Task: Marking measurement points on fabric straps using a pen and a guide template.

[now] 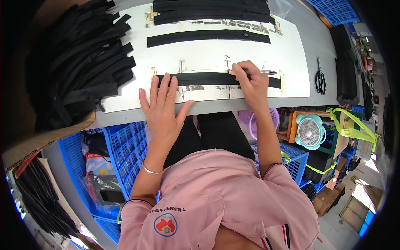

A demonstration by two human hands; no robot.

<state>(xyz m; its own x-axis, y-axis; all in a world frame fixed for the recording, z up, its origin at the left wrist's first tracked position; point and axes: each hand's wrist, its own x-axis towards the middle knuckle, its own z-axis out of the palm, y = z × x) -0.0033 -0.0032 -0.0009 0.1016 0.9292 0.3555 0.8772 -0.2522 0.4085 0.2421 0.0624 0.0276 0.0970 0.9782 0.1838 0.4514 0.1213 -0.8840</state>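
So the left hand (163,106) was lying flat, palm down, fingers spread open and straight, with the fingertips pressing on the left end of a long black strip (208,78) that ran side to side across a white board (200,54). The heel of that hand hung over the near edge of the grey table (316,46). There was a thin silver bracelet (151,171) on that wrist.

The right hand (250,81) was at about 3 o'clock from the left one, fingers curled closed around a pen (262,72), tip pointing off to 3 o'clock, right on top of the same strip near its right end. So the strip sat pinned between both hands, close to the board's near edge.

Further up at 12 o'clock lay another single black strip (208,36) on the board, and past that a stack of more strips (212,11) at the far edge. Off at 10 o'clock was a big messy heap of black strips (79,62) sitting on a piece of cardboard (37,141). Black scissors (320,79) lay on the table at 3 o'clock, well apart from the pen hand.

Below the table edge: blue crates (125,141), a small teal fan (309,131) and a purple basket (252,121). The person wore a pink top (221,196).
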